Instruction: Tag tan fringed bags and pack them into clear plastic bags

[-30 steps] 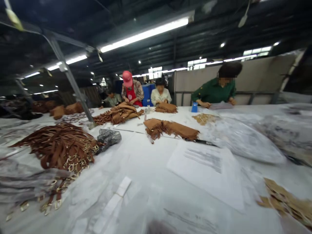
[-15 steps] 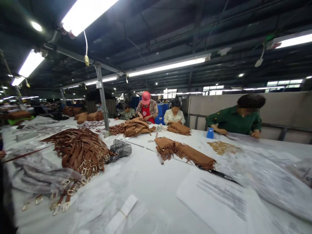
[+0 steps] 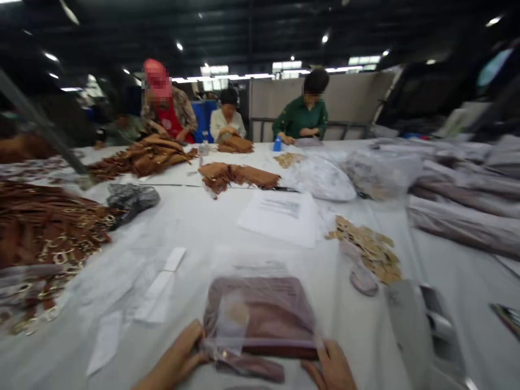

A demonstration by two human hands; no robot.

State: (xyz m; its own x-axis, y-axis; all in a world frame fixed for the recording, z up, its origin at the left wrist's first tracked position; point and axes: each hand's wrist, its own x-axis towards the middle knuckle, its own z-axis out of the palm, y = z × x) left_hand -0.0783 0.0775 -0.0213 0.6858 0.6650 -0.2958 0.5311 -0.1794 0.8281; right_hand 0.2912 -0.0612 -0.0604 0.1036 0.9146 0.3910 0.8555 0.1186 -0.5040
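A brown handbag lies flat on the table inside a clear plastic bag, straight in front of me. My left hand pinches the plastic at its near left corner, thumb and fingers closed. At the opposite near corner, my right hand grips the plastic between thumb and fingers. Between both hands, a rolled brown strap shows through the film along the near edge. A pale tag or card shows over the handbag's left side. Motion blur softens fine detail.
Brown straps with metal clasps are heaped at left. White paper strips lie nearer. Tan pieces and a grey tape dispenser sit at right. Beyond a printed white sheet are fringed brown pieces and several co-workers.
My view has swung down and to the right. Both my hands and the plastic-wrapped handbag now show at the bottom; neither was in view before.
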